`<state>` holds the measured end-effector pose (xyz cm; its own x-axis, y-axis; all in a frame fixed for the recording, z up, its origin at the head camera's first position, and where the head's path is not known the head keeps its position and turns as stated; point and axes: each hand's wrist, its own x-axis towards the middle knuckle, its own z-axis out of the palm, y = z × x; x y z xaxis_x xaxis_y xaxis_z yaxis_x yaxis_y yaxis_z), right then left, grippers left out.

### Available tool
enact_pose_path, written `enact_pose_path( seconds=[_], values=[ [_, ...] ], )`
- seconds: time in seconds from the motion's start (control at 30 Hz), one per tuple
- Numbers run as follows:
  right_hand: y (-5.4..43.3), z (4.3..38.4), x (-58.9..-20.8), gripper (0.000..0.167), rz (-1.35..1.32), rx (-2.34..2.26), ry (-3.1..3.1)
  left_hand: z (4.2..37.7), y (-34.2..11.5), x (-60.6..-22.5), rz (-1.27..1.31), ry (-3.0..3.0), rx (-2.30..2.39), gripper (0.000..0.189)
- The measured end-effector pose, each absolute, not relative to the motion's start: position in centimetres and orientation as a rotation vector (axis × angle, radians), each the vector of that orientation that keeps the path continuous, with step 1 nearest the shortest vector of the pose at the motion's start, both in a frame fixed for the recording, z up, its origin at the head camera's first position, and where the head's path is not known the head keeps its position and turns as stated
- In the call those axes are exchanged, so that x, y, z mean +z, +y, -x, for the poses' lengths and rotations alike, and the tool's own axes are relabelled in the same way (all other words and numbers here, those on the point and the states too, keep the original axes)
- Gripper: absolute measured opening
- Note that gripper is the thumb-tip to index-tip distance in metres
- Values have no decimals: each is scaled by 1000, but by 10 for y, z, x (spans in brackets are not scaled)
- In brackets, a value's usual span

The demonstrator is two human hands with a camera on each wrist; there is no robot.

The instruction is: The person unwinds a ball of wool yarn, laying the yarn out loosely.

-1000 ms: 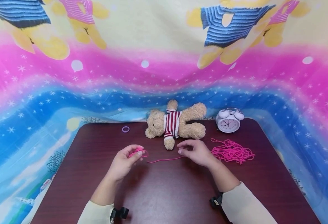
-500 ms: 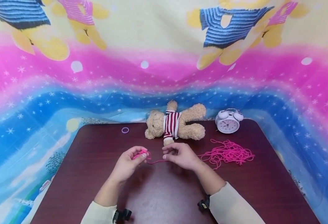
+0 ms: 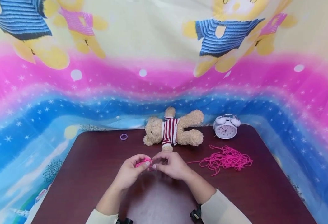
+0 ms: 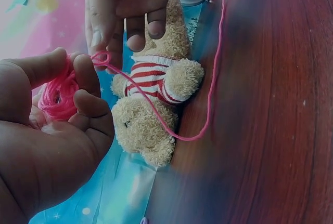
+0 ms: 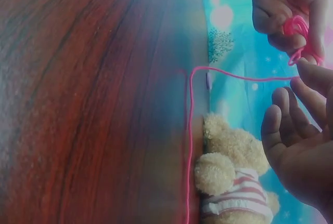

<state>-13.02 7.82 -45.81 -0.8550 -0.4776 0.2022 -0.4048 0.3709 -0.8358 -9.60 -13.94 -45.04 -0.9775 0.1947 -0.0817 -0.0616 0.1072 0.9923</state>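
My left hand [image 3: 128, 174] grips a small wound bundle of pink yarn [image 4: 60, 99], its fingers and thumb curled round it. Close beside it, my right hand [image 3: 175, 166] pinches the yarn strand [image 5: 250, 78] between thumb and forefinger, the other fingers loosely bent. A small loop [image 4: 101, 57] shows at the right fingertips in the left wrist view. From there the strand droops and runs back to a loose, tangled yarn pile [image 3: 227, 159] on the right of the table.
A teddy bear [image 3: 169, 130] in a red-and-white striped shirt lies on its side at the table's [image 3: 91, 174] back edge. To its right stands a white twin-bell alarm clock [image 3: 225, 127]. A purple ring [image 3: 123, 137] lies at the back left. A printed curtain [image 3: 152, 84] hangs behind.
My right hand has moved left along the strand, from near the pile to right beside my left hand. The left hand has shifted slightly right, still gripping the bundle. The head view tilts up slightly.
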Motion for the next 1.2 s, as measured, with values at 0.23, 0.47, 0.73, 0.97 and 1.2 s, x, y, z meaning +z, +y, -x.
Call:
enact_pose_path(
  seconds=[0.23,0.47,0.73,0.97,1.2],
  values=[
    [74,129,-455,17,878,-1517,2580,96,-136,-449,-145,2167,2003,19],
    [72,130,-454,12,929,-1527,2606,96,-136,-447,-175,2144,2017,19],
    [77,129,-448,9,906,-1528,2644,94,-140,-446,-135,2215,1969,21],
    [88,130,-445,10,936,-1562,2681,95,-144,-445,-116,2204,1955,22],
    [104,134,-443,9,803,-1583,2701,97,-147,-448,-129,2170,1944,28]
  ],
)
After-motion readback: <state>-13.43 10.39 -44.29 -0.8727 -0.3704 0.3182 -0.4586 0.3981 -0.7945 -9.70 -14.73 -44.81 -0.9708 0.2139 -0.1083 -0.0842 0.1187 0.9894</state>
